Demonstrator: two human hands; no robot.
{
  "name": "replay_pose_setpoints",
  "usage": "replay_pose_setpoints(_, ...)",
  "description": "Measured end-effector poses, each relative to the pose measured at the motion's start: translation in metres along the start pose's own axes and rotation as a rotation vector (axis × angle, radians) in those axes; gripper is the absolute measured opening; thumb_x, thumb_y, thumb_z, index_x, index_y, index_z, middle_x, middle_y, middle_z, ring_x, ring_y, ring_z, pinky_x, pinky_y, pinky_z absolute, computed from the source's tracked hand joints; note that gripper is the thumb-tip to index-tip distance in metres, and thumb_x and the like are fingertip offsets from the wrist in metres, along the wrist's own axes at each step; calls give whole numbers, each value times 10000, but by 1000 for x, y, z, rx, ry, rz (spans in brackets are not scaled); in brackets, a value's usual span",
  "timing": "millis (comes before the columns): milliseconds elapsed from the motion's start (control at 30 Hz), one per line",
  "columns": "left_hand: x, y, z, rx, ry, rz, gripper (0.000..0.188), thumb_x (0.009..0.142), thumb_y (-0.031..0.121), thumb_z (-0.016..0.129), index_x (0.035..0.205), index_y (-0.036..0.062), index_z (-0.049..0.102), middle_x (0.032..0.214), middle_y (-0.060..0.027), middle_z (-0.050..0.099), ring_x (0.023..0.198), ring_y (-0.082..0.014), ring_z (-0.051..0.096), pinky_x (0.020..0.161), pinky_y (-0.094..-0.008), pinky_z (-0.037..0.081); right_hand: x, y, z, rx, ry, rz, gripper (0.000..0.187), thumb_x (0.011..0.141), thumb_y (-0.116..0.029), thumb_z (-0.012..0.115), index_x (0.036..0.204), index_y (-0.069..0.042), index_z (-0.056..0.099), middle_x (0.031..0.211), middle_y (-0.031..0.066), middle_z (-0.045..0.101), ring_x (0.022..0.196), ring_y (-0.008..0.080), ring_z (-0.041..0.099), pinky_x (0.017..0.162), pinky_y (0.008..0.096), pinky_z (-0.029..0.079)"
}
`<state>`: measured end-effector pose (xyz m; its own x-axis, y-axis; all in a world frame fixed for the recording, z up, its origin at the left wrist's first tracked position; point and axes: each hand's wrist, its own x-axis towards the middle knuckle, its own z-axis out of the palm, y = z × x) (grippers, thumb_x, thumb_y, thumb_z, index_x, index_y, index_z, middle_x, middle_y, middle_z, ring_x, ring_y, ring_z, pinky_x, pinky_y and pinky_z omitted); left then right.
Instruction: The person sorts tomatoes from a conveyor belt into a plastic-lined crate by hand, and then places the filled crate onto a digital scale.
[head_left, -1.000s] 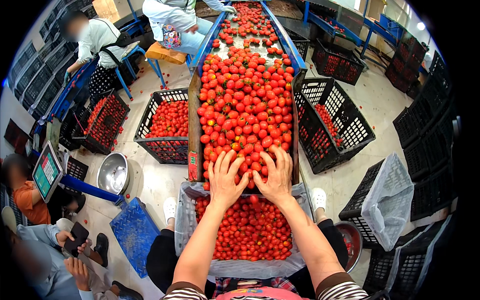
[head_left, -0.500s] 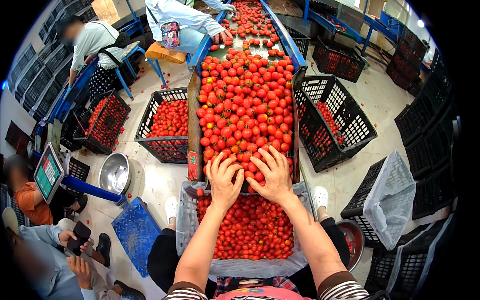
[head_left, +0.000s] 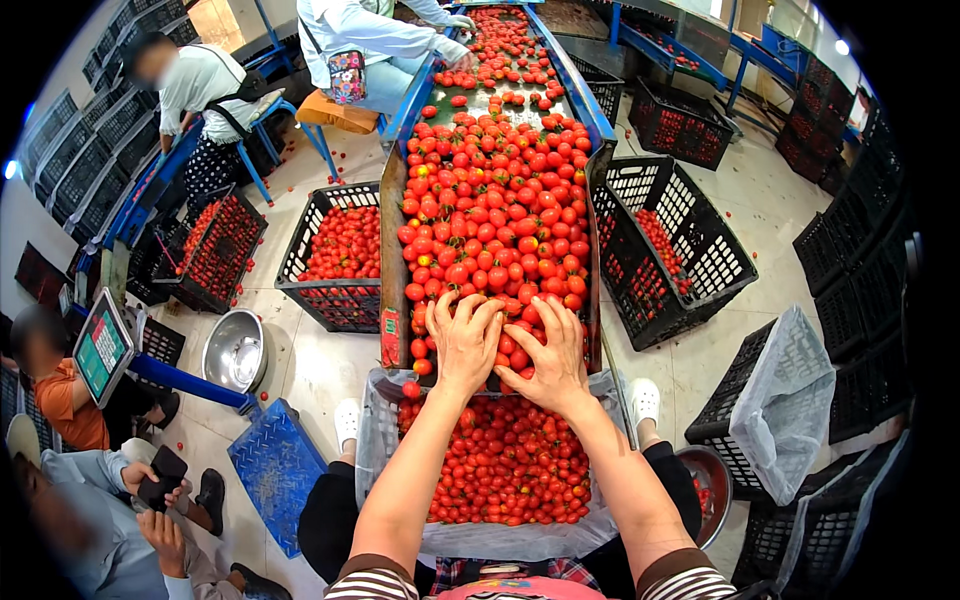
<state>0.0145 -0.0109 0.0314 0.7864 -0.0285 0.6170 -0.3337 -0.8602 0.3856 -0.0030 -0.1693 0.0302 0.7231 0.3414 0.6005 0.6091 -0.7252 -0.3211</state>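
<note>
Red cherry tomatoes (head_left: pixel 490 210), a few of them orange, lie heaped in the lower end of the sorting chute (head_left: pixel 393 250). My left hand (head_left: pixel 466 345) rests on the front of this heap, its fingers bent and a little apart over the tomatoes. Beside it, my right hand (head_left: pixel 550 360) has its fingers curved on the heap and its thumb stretched toward the left hand. A few tomatoes show between the two hands; neither visibly grips one. Below the chute's lip, between my legs, stands a crate lined with pale plastic (head_left: pixel 380 440), filled with smaller tomatoes.
Black crates with tomatoes flank the chute, one at left (head_left: pixel 330 300) and one at right (head_left: pixel 660 270). A steel bowl (head_left: pixel 234 350) and a blue platform scale (head_left: pixel 275 475) are at left. A lined crate (head_left: pixel 760 400) stands right. A co-worker's gloved hand (head_left: pixel 458 55) reaches over the belt.
My left hand has shifted right and slightly up over the tomatoes, its fingers closer together. The right hand has barely moved. The co-worker's near hand at the belt has moved away and up.
</note>
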Motion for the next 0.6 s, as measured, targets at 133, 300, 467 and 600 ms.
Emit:
replay_pose_setpoints(133,10,8,9,-108,77,-70,113,852,207,650,943,152,689,986,5,644,1104,-263,444,1002,-468,269,-1,11,-3,-59,-63,-44,547,743,-456,714,1196,-163,624,1398,97,428,1359,353,288,1099,550,207)
replay_pose_setpoints(300,5,-7,2,-146,186,-142,145,791,168,703,924,112,693,932,1,669,989,-233,509,922,-409,339,7,6,10,-60,-54,-131,530,727,-450,729,1172,-176,639,1386,92,449,1350,364,301,1089,550,223)
replay_pose_setpoints(467,3,-5,3,-132,242,-33,253,738,130,686,989,122,656,908,-56,637,899,-250,592,834,-419,410,5,3,7,-93,-27,-187,552,684,-370,751,1174,-150,626,1420,75,452,1364,377,298,1069,550,248)
replay_pose_setpoints(600,3,3,26,-128,165,-14,208,813,112,618,1017,89,588,952,-48,576,938,-215,562,852,-388,371,-6,24,4,-207,-56,-225,606,776,-389,664,1292,-94,544,1471,100,388,1398,412,224,1108,582,177)
